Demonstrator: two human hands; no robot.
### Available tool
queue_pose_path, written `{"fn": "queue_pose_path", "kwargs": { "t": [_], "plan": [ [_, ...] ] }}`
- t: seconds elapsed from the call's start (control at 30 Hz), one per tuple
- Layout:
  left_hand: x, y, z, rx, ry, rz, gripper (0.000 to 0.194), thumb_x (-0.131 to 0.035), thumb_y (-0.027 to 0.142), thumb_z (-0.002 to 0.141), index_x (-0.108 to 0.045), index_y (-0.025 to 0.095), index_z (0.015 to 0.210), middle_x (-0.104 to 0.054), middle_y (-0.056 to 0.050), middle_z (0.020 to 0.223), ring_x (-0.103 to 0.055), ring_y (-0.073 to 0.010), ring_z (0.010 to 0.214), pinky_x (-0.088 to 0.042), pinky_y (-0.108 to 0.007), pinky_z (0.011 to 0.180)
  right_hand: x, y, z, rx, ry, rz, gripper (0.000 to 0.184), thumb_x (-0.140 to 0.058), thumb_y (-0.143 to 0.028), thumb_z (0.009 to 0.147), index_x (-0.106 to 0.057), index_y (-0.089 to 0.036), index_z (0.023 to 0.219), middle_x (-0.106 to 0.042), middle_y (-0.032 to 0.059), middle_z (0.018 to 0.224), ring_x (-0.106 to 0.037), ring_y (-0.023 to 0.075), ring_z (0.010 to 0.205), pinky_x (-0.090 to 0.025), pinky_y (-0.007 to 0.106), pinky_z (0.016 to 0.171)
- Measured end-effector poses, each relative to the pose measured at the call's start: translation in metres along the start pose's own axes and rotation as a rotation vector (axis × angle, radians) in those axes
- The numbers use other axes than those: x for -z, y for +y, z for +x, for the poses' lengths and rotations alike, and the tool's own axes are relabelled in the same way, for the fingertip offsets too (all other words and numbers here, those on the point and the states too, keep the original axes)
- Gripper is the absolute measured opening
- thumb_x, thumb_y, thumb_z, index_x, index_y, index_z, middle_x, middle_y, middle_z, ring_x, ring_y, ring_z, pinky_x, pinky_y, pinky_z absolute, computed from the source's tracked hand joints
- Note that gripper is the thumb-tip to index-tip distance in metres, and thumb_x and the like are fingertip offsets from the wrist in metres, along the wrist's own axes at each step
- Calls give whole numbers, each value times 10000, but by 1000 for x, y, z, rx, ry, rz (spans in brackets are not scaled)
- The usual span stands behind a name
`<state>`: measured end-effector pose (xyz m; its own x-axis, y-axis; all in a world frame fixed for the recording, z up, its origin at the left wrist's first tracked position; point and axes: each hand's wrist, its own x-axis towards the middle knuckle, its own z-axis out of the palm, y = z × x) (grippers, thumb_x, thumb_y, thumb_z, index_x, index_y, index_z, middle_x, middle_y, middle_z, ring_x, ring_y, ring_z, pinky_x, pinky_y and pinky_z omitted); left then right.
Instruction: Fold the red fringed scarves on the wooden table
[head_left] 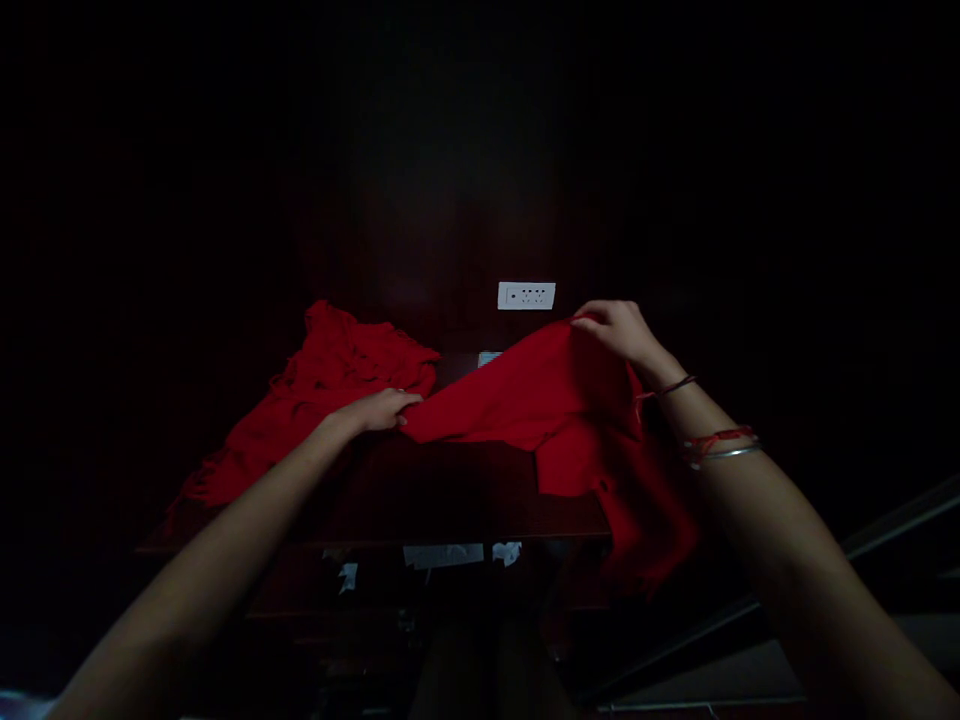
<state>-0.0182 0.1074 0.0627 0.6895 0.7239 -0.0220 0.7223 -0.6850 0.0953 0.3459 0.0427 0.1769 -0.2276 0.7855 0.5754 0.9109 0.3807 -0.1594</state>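
A red fringed scarf (517,395) is stretched between my two hands above a dark wooden table. My left hand (379,408) pinches it near the middle, low over the tabletop. Raised higher on the right, my right hand (619,328) grips its upper edge between thumb and fingers. From there the cloth drops in loose folds past the table's right end. Crumpled red cloth with fringed edges (337,360) lies on the left of the table, partly behind my left forearm; whether it joins the stretched part is hidden by my hand.
The dark table (465,495) has its front edge toward me. A white wall socket (526,296) is behind it, and a small pale object (489,358) lies at the back. Pale papers (442,555) show below the tabletop. Much of the room is too dark to make out.
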Motion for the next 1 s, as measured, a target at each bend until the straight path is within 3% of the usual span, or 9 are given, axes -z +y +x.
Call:
{"fn": "queue_pose_path", "kwargs": {
  "t": [0.07,0.13,0.3,0.37,0.53,0.63,0.8,0.9,1.0],
  "plan": [
    [4,-12,-1,58,63,-133,326,-501,255,674,-535,156,983,-581,-57,968,-518,-181,892,-370,-266,794,24,-2,6,-45,134,-1,298,-414,-382,769,-587,-173,891,-606,70,887,-510,164,808,-363,294,749],
    [12,-29,-7,98,187,-336,369,-501,359,666,-540,150,968,-574,-53,992,-513,-179,911,-374,-265,797,45,-4,3,-97,46,100,341,-413,-425,756,-571,-181,934,-600,64,925,-508,166,827,-373,303,756],
    [30,-55,-22,250,364,-569,444,-462,449,646,-540,137,952,-574,-62,991,-526,-182,881,-411,-260,739,32,-4,-18,-131,-1075,393,434,-591,-422,594,-604,-133,918,-632,36,829,-561,147,756,-410,264,714],
    [32,-51,-21,222,338,-527,414,-454,427,653,-550,135,930,-579,-62,978,-523,-180,885,-402,-257,755,0,-4,-20,-140,-1189,363,476,-569,-448,615,-601,-97,935,-633,64,822,-570,147,739,-416,248,689],
    [34,-33,-10,110,215,-281,339,-405,374,717,-558,149,917,-596,-43,950,-527,-156,880,-377,-241,792,-96,-13,-20,-66,-888,-51,427,-542,-398,689,-565,-137,1026,-580,104,1009,-540,189,894,-396,236,734],
    [39,-37,-13,134,203,-121,311,-358,349,765,-554,171,927,-595,-30,959,-528,-150,888,-373,-233,792,-129,-18,-28,-43,-823,-192,549,-606,-356,643,-480,-141,1132,-523,139,1095,-507,223,964,-385,270,772],
    [29,-31,-33,247,304,233,353,-352,219,780,-460,176,1113,-522,-86,1068,-476,-198,971,-355,-303,815,-127,-27,-47,41,-708,-121,471,-468,-355,758,-419,-146,1177,-484,133,1138,-460,201,1023,-349,281,831],
    [6,-7,-39,125,337,360,338,-349,253,805,-456,229,1126,-454,-88,1143,-402,-220,1048,-307,-354,858,-118,-43,-62,112,-605,-15,611,-439,-474,737,-318,-155,1244,-387,141,1230,-368,234,1104,-311,334,875],
    [-16,8,-36,61,241,361,398,-394,378,793,-415,249,1170,-373,-96,1231,-314,-254,1124,-243,-414,898,-121,-51,-75,-31,-650,-149,729,-560,-456,644,-299,-147,1251,-352,169,1249,-309,317,1127,-296,445,855]
  ]
}}
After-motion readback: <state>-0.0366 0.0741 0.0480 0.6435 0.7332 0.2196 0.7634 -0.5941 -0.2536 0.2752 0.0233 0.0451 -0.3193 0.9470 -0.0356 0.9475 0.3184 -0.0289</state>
